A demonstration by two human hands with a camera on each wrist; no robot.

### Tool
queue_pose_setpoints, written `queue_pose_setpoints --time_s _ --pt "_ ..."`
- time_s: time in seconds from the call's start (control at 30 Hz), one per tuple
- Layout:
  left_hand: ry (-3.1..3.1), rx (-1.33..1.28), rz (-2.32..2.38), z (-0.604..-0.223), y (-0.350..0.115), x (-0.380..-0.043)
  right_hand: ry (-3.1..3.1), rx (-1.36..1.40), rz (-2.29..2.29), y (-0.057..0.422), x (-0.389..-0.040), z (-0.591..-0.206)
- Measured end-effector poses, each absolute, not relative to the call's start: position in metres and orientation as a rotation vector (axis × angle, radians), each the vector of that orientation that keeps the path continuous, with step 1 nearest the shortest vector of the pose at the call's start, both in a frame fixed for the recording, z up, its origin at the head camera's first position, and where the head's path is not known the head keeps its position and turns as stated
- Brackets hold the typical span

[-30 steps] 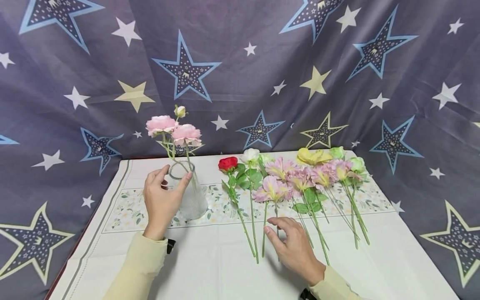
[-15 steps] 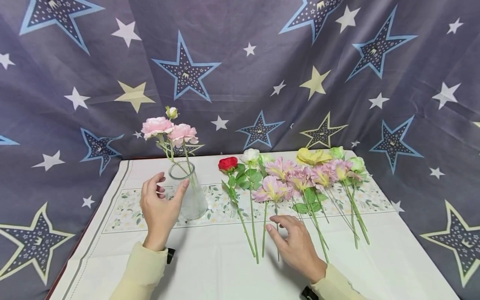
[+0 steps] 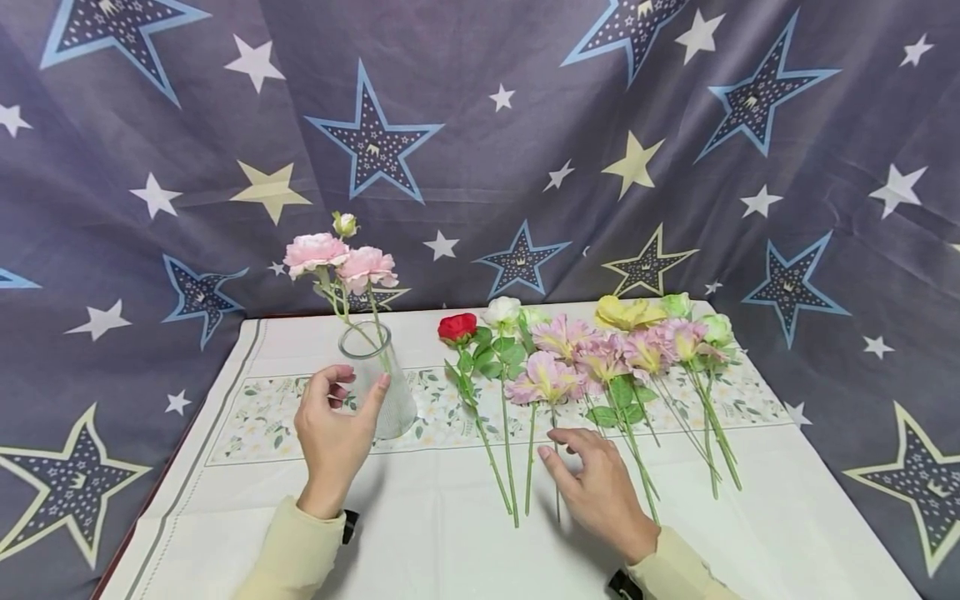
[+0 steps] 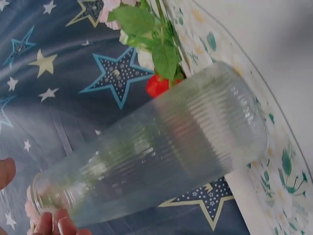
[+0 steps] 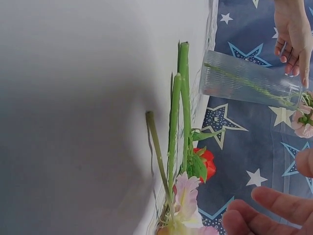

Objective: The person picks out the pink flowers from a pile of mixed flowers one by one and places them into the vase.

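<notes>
A clear ribbed glass vase (image 3: 395, 412) stands upright at the left, holding a stem with two pink blooms (image 3: 315, 252) and a small pale bud (image 3: 345, 223). My left hand (image 3: 337, 442) is in front of the vase, thumb and fingers spread apart; whether it touches the glass I cannot tell. The left wrist view shows fingertips near the vase's mouth. My right hand (image 3: 600, 492), fingers loosely bent and gripping nothing, hovers over the stem ends of the lilac flowers (image 3: 546, 379). Close to it in the right wrist view are several green stems (image 5: 174, 127).
Left to right lie a red rose (image 3: 457, 327), a white rose (image 3: 501, 312), a yellow flower (image 3: 628, 313) and pale green blooms (image 3: 717, 329). Beneath is a white tablecloth (image 3: 442, 533) with a floral band. A star-patterned curtain (image 3: 465, 150) hangs behind.
My left hand has come down from the vase's rim to lower in front of it. The pink blooms have shifted slightly left. My right hand has barely moved.
</notes>
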State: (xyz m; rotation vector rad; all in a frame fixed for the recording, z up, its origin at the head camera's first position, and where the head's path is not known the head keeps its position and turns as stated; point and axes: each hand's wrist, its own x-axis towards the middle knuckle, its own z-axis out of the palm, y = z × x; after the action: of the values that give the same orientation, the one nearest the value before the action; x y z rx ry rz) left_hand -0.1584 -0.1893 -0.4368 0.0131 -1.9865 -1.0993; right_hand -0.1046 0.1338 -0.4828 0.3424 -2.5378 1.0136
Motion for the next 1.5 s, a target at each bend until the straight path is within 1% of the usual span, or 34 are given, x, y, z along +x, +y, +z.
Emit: queue_pose_setpoints --time_s 1.0,1.5 --pt "-2.431 -0.158 -1.076 -0.473 -0.149 -0.143 -2.582 0.317 0.922 0.142 -0.113 -0.481" --pt "-2.550 -0.128 -1.097 -0.478 -0.142 -0.137 -2.673 0.319 0.786 0.146 -0.121 -0.480"
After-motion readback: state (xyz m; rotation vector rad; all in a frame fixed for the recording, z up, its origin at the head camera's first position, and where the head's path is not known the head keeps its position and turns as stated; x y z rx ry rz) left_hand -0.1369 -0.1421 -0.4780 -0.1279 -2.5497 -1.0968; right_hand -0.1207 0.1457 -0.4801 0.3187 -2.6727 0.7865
